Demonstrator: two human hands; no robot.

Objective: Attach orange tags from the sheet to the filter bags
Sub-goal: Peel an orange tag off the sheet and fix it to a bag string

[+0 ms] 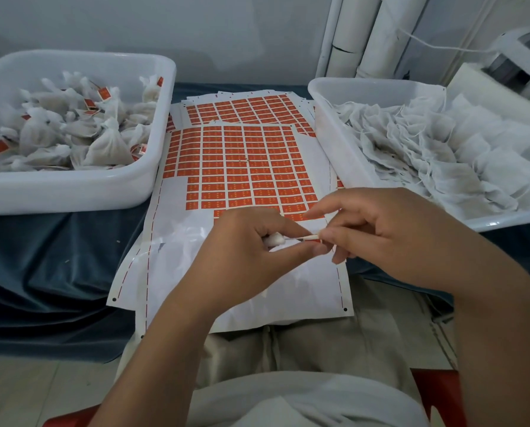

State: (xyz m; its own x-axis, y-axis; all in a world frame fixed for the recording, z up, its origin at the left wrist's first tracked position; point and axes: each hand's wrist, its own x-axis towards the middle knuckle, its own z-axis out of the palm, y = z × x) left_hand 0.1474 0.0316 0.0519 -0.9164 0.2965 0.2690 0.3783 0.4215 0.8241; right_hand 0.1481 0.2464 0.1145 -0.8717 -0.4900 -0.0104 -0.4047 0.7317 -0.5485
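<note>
Left hand (248, 252) is gripping a bunched filter bag (271, 240), fingers curled round it. Right hand (387, 229) is pinching a small tag (315, 237) beside it. Both are hovering just over the tag sheet (245, 167). Sheet is lying between the left tub (72, 192), holding tagged bags (103, 143), and the right tub (365, 85), holding untagged bags (427, 149).

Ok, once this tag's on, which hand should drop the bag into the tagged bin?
Probably left: the left hand holds the filter bag and sits on the side of the bin of tagged bags; the right hand only pinches the tag.
</note>
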